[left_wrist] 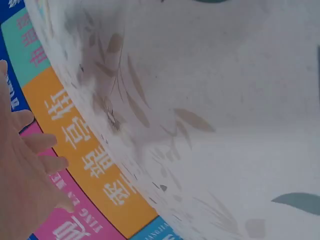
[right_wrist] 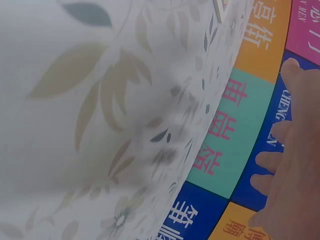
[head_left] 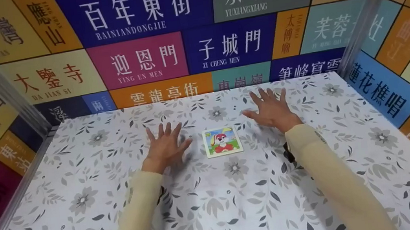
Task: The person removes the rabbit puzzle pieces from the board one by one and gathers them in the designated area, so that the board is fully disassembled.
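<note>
A small square picture puzzle [head_left: 222,141] with a cartoon rabbit in red on it lies flat on the patterned tablecloth. To its left, my left hand [head_left: 165,147] is spread with palm down and holds nothing. My right hand [head_left: 272,109] is to the right of the picture and a little farther back, its fingers also spread and holding nothing. Each wrist view shows its own hand from the side, the left hand [left_wrist: 25,175] and the right hand [right_wrist: 295,155], with fingers extended above the cloth. A pale corner [right_wrist: 220,10] of the picture shows in the right wrist view.
The table [head_left: 236,205] is covered with a white cloth printed with grey leaves and flowers. Colourful panels [head_left: 138,60] with Chinese lettering stand behind it and at both sides. Clear posts [head_left: 369,10] rise at the back corners.
</note>
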`<state>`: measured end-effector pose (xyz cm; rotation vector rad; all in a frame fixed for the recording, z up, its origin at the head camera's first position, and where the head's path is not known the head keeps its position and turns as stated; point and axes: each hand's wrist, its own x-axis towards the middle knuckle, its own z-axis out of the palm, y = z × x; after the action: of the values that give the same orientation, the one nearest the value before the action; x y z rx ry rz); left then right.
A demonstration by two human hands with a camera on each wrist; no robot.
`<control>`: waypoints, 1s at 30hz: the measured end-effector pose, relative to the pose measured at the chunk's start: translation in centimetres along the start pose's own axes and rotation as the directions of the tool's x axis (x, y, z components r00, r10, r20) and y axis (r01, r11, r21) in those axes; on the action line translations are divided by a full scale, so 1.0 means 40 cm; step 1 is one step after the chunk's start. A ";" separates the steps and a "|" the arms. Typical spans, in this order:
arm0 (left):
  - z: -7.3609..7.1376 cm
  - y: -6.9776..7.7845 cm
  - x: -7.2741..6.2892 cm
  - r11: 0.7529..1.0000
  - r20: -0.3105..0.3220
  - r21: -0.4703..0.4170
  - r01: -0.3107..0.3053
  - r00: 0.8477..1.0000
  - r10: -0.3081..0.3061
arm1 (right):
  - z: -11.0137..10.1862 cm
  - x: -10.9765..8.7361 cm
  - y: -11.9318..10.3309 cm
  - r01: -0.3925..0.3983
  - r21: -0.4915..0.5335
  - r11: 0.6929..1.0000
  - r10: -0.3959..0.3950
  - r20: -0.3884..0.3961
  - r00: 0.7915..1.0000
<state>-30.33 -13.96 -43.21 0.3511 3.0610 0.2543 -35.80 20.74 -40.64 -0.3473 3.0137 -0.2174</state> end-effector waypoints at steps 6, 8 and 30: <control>0.013 0.038 0.001 0.998 0.047 -0.025 -0.060 0.997 0.061 | 0.016 0.018 -0.037 0.004 0.066 0.998 -0.004 -0.001 1.000; 0.019 0.052 0.004 0.997 0.053 -0.025 -0.072 0.996 0.073 | 0.022 0.026 -0.047 -0.008 0.087 0.996 0.008 -0.009 1.000; 0.073 0.232 -0.006 0.960 0.101 0.081 -0.267 0.961 0.259 | 0.086 0.071 -0.145 0.074 0.567 0.820 -0.050 -0.058 0.997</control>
<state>-27.87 -4.65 -44.53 0.7561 2.9383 0.1002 -36.90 14.02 -43.37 -0.3773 2.7855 -1.1114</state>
